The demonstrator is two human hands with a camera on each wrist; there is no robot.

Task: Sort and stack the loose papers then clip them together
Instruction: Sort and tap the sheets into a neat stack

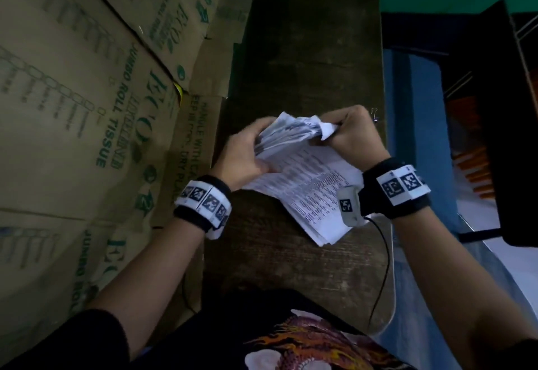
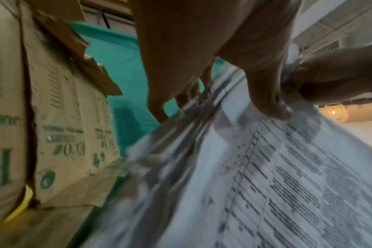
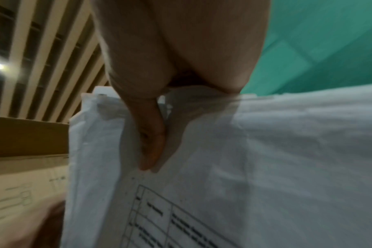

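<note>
Sheaf of printed papers (image 1: 305, 171), held above the middle of a dark wooden table (image 1: 305, 58), its near corner trailing toward 5 o'clock and lying on or just over the tabletop; which, the pictures do not settle. The far ends are lifted and bunched between both hands, in all likelihood so that the edges can be jogged level before clipping; the sheets are white, crumpled at the held ends, printed in ruled tables and lines of small text, their edges fanned and not yet flush. The left hand (image 1: 247, 154), at 9 o'clock of the sheaf, has its fingers curled over the far edge and its thumb pressed on the printed face; the right hand (image 1: 349, 133), at 2 o'clock, is closed tightly round a corner, thumb laid flat on the top sheet in the right wrist view. A small binder clip (image 1: 374, 115) lies on the table just beyond the right hand at 1 o'clock, untouched and within reach, presumably kept for the last step; both hands being full, one must let go to fetch it. Printed cardboard cartons (image 1: 87, 93) stand stacked at 9 o'clock of the table.
</note>
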